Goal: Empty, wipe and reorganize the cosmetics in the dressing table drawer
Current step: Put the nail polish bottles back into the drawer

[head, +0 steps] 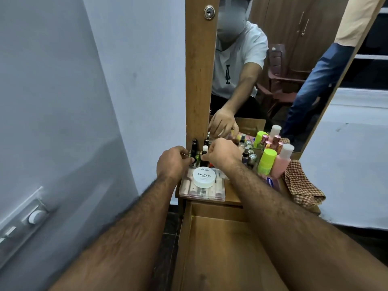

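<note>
Fingers of both hands — left hand (172, 162), right hand (220, 153) — curl around small dark nail-polish bottles (194, 148) between them. Below them the wooden drawer (218, 244) sits emptied — wiping, restocking still ahead, I'd judge.

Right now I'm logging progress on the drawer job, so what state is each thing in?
drawer: pulled open, inside bare where visible
white nail polish tub: lid on, resting on the clear case
clear case: closed, flat on the tabletop
nail polish bottles: upright, capped
checked cloth: crumpled at the table's edge
left hand: fingers curled at the bottles
right hand: pinching a bottle
</note>
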The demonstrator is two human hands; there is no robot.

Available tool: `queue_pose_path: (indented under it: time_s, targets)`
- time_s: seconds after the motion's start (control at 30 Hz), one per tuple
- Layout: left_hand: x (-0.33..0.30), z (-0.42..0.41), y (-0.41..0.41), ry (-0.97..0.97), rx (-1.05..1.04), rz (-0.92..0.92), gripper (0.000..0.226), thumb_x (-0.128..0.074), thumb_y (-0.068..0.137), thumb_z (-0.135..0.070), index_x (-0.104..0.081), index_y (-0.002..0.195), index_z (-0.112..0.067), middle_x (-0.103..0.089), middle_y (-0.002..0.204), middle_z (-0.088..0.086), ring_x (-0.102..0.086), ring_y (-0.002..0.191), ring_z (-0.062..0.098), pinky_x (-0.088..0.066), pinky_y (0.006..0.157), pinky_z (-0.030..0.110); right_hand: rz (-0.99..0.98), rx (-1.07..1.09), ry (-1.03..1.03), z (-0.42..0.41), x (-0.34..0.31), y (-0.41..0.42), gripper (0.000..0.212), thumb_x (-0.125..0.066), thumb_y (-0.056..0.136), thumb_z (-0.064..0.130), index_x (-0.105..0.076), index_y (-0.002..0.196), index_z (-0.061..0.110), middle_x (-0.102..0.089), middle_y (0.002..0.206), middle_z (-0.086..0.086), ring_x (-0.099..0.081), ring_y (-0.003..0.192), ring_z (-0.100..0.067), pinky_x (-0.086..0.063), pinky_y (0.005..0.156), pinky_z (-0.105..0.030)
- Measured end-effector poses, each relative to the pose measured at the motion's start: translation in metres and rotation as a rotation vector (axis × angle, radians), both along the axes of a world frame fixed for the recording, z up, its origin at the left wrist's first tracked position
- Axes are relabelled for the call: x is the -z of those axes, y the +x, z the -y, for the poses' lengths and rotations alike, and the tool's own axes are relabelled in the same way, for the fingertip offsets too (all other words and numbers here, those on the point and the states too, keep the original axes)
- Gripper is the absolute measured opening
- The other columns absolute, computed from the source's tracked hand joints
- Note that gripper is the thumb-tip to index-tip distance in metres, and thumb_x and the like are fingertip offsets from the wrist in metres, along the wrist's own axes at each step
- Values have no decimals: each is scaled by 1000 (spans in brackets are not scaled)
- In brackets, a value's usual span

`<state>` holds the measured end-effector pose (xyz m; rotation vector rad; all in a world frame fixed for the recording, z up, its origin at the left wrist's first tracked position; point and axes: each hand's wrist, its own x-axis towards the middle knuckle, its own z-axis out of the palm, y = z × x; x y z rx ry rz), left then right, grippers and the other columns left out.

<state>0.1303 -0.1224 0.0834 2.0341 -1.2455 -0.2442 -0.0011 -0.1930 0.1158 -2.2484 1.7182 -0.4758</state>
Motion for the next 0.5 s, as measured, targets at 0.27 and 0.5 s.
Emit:
queue_pose_path:
  time_s: [0.27, 0.5]
  targets:
    - [6, 7, -6, -19, -42, 70, 30, -74, 84, -41, -73, 109, -26, -74, 102, -5, -66, 92, 16, -54, 74, 30, -11, 71, -58, 2, 10, 8, 33, -75, 76, 53, -64, 75, 21, -67, 74, 5, -63, 77, -20, -41, 95, -46]
    - [7, 5, -10, -39, -52, 91, 27, -72, 86, -41, -73, 109, -28, -74, 101, -5, -66, 91, 16, -52, 72, 29, -29, 72, -61, -2, 12, 11, 31, -71, 80, 53, -66, 80, 22, -66, 76, 5, -61, 77, -20, -34, 97, -47]
